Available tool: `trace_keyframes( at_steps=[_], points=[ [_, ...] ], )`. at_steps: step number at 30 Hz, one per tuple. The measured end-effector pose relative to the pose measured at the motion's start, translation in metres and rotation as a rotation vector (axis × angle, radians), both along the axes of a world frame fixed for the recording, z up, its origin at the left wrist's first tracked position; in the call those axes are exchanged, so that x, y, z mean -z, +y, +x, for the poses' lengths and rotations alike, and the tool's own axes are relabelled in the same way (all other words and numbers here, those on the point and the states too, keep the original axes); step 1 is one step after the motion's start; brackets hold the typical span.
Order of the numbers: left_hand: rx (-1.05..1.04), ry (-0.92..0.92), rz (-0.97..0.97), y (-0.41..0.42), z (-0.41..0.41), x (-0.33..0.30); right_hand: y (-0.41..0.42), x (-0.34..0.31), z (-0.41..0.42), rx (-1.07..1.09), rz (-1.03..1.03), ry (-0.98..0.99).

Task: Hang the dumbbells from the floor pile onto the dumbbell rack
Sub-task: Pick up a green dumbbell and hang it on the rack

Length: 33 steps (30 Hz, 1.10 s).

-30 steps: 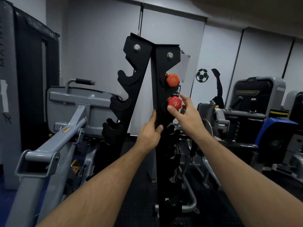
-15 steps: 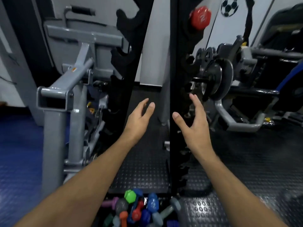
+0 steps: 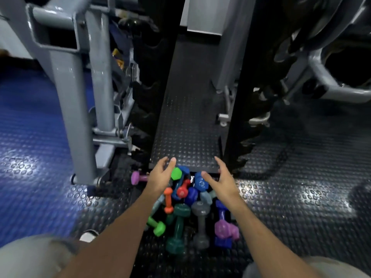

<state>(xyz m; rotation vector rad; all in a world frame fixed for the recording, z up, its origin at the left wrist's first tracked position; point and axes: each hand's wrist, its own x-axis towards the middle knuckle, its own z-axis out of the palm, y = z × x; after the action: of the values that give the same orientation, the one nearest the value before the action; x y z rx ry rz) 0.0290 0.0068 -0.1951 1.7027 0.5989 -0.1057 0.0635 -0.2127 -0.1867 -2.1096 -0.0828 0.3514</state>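
A pile of several coloured dumbbells (image 3: 188, 205) lies on the black studded floor at the foot of the black dumbbell rack (image 3: 234, 109). The pile holds a bright green dumbbell (image 3: 176, 173), a blue one (image 3: 201, 182), a red one (image 3: 182, 190), an orange one (image 3: 168, 199), a teal one (image 3: 177, 227) and a grey one (image 3: 201, 223). My left hand (image 3: 161, 175) hovers open over the pile's far left, beside the bright green dumbbell. My right hand (image 3: 222, 177) hovers open at the pile's far right, by the blue one. Neither hand holds anything.
A grey exercise machine frame (image 3: 68, 97) stands at the left, close to the rack's left upright (image 3: 148, 97). Another grey machine (image 3: 331, 77) sits at the right. A pink dumbbell (image 3: 138, 177) lies left of the pile. Blue matting (image 3: 30, 157) covers the left floor. My knees fill the bottom corners.
My view has dropped from the rack's upper hooks to the floor. Both hands left the rack and the red dumbbell hung there, and have come down open over the pile.
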Motion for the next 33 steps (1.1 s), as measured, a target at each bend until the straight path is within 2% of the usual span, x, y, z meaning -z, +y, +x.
trace_keyframes(
  at_steps=[3,9,13,18,25,29,33],
  points=[
    [-0.008,0.073,-0.042,-0.005,-0.015,0.041,-0.003,0.047,-0.008,0.004,-0.032,0.118],
    [0.025,0.219,-0.035,-0.010,-0.035,0.113,-0.007,0.116,-0.010,0.021,-0.074,0.223],
    [0.022,0.244,-0.023,-0.016,-0.045,0.142,-0.016,0.160,-0.003,0.016,-0.084,0.287],
    [-0.011,0.318,0.028,-0.020,-0.057,0.175,-0.016,0.168,-0.005,0.029,-0.160,0.309],
    [0.004,0.355,0.050,-0.042,-0.063,0.197,-0.045,0.188,-0.022,-0.056,-0.437,0.288],
    [-0.010,0.320,0.065,-0.052,-0.067,0.200,-0.047,0.196,-0.027,-0.024,-0.469,0.264],
    [-0.058,0.279,0.085,-0.045,-0.068,0.204,-0.020,0.195,-0.015,-0.033,-0.424,0.125]
  ],
)
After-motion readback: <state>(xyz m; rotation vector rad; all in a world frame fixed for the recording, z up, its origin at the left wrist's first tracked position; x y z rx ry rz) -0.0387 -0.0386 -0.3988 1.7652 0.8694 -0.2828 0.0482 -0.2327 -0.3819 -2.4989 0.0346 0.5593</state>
